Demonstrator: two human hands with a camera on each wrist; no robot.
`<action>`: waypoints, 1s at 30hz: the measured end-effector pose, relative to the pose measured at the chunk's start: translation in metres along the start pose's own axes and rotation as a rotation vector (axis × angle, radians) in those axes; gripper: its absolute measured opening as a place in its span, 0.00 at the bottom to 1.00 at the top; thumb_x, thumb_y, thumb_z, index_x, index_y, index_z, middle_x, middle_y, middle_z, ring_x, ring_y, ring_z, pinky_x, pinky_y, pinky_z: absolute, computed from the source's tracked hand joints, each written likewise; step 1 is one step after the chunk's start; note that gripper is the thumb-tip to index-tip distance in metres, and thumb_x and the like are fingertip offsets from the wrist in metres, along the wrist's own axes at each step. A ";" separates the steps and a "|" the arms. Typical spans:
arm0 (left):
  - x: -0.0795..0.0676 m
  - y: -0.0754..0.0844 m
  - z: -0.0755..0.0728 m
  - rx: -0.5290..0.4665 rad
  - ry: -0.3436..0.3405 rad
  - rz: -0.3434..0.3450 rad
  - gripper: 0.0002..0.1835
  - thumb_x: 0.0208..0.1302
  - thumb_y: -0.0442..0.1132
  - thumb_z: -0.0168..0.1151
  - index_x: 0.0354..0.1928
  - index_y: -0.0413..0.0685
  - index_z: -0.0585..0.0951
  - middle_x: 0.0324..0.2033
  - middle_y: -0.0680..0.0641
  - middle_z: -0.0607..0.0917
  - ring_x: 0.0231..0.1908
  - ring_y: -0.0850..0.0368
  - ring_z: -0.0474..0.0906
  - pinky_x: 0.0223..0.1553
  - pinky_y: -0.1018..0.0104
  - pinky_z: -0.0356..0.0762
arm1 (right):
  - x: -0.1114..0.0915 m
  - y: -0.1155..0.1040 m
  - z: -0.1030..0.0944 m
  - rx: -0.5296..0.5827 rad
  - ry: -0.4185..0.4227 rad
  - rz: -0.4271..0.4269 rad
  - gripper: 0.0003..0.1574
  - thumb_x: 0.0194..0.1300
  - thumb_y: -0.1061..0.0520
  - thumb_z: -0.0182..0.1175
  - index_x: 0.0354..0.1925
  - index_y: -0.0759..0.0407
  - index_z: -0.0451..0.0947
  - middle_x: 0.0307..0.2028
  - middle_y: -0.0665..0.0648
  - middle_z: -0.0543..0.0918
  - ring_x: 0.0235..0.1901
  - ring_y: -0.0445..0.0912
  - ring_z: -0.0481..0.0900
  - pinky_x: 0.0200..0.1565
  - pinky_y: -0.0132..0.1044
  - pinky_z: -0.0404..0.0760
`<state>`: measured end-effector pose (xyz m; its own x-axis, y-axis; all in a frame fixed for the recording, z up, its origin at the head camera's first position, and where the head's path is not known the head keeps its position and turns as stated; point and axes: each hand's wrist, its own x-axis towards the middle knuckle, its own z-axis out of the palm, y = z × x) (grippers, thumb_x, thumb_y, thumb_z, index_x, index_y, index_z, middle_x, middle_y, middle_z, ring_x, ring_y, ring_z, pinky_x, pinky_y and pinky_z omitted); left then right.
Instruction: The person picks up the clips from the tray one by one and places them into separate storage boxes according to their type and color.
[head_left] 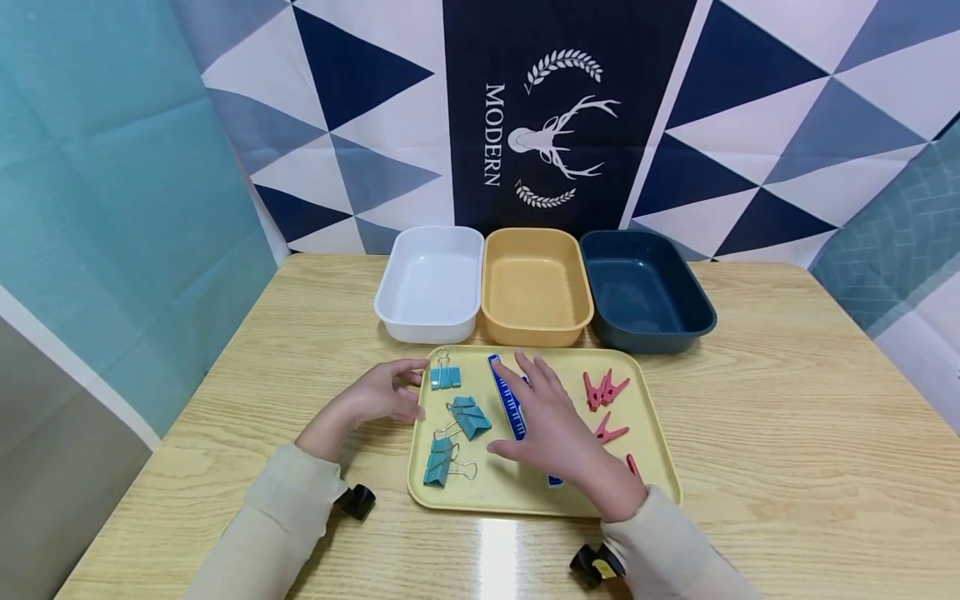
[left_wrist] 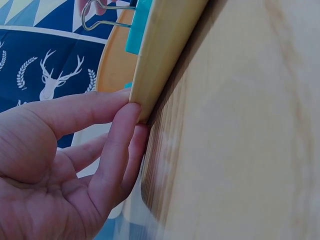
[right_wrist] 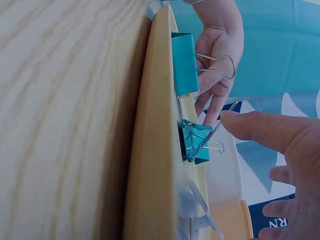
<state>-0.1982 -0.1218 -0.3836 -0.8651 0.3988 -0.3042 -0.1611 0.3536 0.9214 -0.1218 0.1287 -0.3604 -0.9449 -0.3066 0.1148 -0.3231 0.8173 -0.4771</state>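
A pale yellow tray (head_left: 480,497) lies on the table. At its left rim is my left hand (head_left: 382,396); in the left wrist view its thumb and fingers pinch the tray's edge. My right hand (head_left: 551,425) hovers over the tray's middle with fingers spread, holding nothing. Under it lie a blue strip with white marks (head_left: 506,392), its kind unclear, and another blue piece (head_left: 555,481), mostly hidden. Teal binder clips (head_left: 468,417) sit on the tray's left side, one (right_wrist: 185,65) large in the right wrist view. Several pink clothespins (head_left: 609,430) are on the right, one partly behind my wrist.
Behind the tray stand three bins side by side: white (head_left: 431,287), yellow-orange (head_left: 536,292) and dark blue (head_left: 645,292). A patterned cloth (head_left: 375,108) hangs behind the wooden table (head_left: 787,400).
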 end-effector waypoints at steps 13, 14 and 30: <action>0.000 0.000 0.000 0.010 0.005 -0.014 0.42 0.47 0.19 0.66 0.67 0.42 0.64 0.52 0.37 0.69 0.42 0.49 0.75 0.38 0.60 0.83 | 0.004 -0.010 0.005 0.066 -0.001 -0.026 0.61 0.40 0.53 0.77 0.69 0.49 0.58 0.69 0.61 0.53 0.67 0.59 0.49 0.61 0.59 0.63; 0.000 0.000 0.000 0.011 0.006 -0.016 0.42 0.47 0.19 0.66 0.67 0.42 0.64 0.52 0.37 0.69 0.42 0.49 0.75 0.38 0.60 0.83 | 0.004 -0.011 0.006 0.065 -0.003 -0.026 0.60 0.40 0.53 0.77 0.69 0.49 0.58 0.69 0.60 0.53 0.67 0.58 0.50 0.60 0.58 0.65; 0.001 0.001 0.001 -0.002 0.011 -0.025 0.42 0.47 0.19 0.65 0.66 0.42 0.64 0.51 0.37 0.70 0.41 0.49 0.77 0.37 0.60 0.83 | 0.009 -0.018 0.013 0.113 -0.036 -0.034 0.52 0.42 0.57 0.76 0.65 0.51 0.65 0.66 0.63 0.59 0.62 0.60 0.60 0.56 0.56 0.71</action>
<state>-0.1991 -0.1205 -0.3837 -0.8660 0.3807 -0.3242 -0.1832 0.3617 0.9141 -0.1240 0.1050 -0.3623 -0.9305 -0.3516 0.1023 -0.3447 0.7467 -0.5688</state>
